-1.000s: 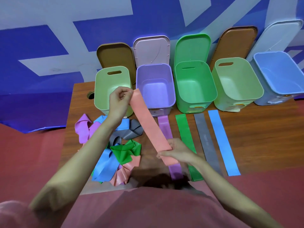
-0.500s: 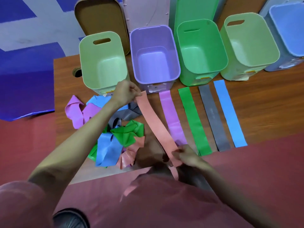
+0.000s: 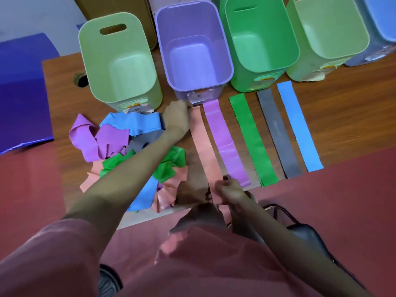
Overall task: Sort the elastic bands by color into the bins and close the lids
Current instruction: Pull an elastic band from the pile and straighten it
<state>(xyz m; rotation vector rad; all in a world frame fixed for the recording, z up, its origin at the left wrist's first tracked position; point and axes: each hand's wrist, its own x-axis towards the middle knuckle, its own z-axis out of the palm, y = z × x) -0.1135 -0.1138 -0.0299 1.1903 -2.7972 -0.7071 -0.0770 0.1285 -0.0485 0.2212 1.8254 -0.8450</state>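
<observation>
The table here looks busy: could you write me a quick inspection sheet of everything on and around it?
Surface: brown wooden table with a round hole at its left.
Job's things: five open bins along the back, all with nothing in them where visible; salmon band, purple, green, grey and blue bands laid flat side by side.
Clutter: tangled pile of bands at left.
Hands: left hand grips the salmon band's far end, right hand pinches its near end.
Cables: nothing seen.
Surroundings: red floor, blue sheet at left, black chair lower right.
</observation>
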